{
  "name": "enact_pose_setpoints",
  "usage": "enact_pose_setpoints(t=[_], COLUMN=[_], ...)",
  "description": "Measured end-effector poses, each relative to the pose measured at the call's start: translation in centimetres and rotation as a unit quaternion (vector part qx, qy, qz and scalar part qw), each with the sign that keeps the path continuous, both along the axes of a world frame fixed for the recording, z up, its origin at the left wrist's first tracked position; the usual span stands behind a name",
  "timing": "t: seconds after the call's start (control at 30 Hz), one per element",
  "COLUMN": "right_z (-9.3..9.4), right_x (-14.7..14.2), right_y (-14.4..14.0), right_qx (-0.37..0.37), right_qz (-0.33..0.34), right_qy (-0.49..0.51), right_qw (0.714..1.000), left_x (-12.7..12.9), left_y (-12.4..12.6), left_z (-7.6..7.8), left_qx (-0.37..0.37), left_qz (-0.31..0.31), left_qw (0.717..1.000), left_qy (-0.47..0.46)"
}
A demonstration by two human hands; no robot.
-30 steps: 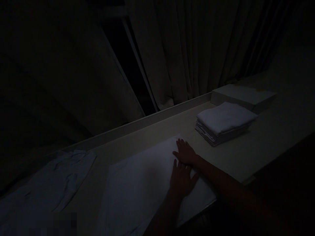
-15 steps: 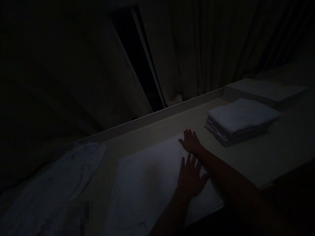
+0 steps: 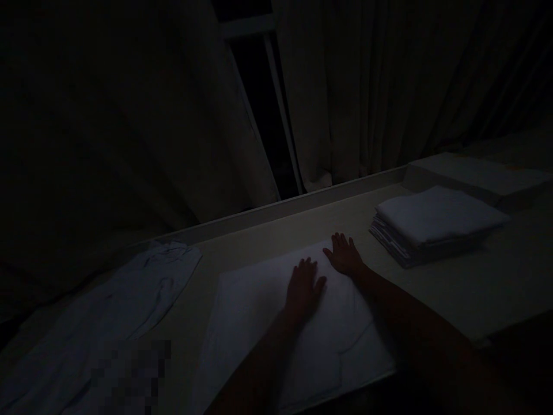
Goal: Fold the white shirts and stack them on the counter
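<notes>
A white piece of cloth (image 3: 319,351) lies spread flat on the table in front of me; in the dim light I cannot tell what kind of garment or linen it is. My left hand (image 3: 302,288) rests palm down on its middle, fingers extended. Farther right, my right hand (image 3: 344,254) lies flat at the cloth's far right corner with its fingers spread. Neither hand grips anything.
To the right stands a stack of folded white cloths (image 3: 440,216), with a pale box-like block (image 3: 479,173) behind it. Loose crumpled white cloth (image 3: 125,294) lies at the left. A low ledge (image 3: 268,212) and curtains (image 3: 345,86) line the table's far side.
My left hand has slid left and away from my right hand across the cloth. My right hand stays at the corner. The view has shifted slightly.
</notes>
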State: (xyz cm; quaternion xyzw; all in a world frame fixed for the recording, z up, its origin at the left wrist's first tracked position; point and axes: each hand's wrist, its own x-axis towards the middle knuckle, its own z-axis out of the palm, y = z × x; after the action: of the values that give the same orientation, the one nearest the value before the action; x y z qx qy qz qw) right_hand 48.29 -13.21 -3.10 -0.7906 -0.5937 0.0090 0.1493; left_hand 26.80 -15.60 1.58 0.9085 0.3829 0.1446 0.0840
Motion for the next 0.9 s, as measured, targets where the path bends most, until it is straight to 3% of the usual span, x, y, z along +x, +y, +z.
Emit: enact_pose_setpoints(t=[0.1, 0.2, 0.37, 0.47, 0.6, 0.73, 0.8, 0.9], right_z=[0.0, -0.1, -0.4, -0.8, -0.8, 0.8, 2.2, 3.6], right_x=[0.0, 0.0, 0.2, 0.1, 0.4, -0.2, -2.5, -9.7], right_y=[0.0, 0.0, 0.2, 0.4, 0.3, 0.4, 1.0, 2.8], right_qx=[0.008, 0.002, -0.001, 0.002, -0.010, -0.008, 0.017, 0.049], right_qz=[-0.004, -0.001, 0.002, 0.006, 0.006, 0.009, 0.034, 0.152], right_qy=[-0.007, -0.012, -0.028, -0.036, -0.044, -0.065, -0.082, -0.067], right_qw=[1.000, 1.000, 1.000, 0.999, 0.999, 0.998, 0.996, 0.985], left_x=[-3.9, -8.7, -18.1, -22.3, -24.4, -24.3, -24.2, -24.4], left_y=[5.0, 8.3, 10.9, 11.6, 11.7, 11.3, 11.4, 11.8], left_z=[0.0, -0.8, -2.5, -2.8, -2.6, -2.6, -2.9, -3.6], left_qx=[0.020, 0.039, 0.078, 0.072, 0.073, 0.086, 0.087, 0.094], left_qz=[0.040, 0.081, 0.152, 0.190, 0.185, 0.180, 0.189, 0.205], left_qw=[0.995, 0.986, 0.972, 0.963, 0.968, 0.972, 0.970, 0.967], left_qy=[0.086, 0.142, 0.164, 0.176, 0.154, 0.127, 0.123, 0.122])
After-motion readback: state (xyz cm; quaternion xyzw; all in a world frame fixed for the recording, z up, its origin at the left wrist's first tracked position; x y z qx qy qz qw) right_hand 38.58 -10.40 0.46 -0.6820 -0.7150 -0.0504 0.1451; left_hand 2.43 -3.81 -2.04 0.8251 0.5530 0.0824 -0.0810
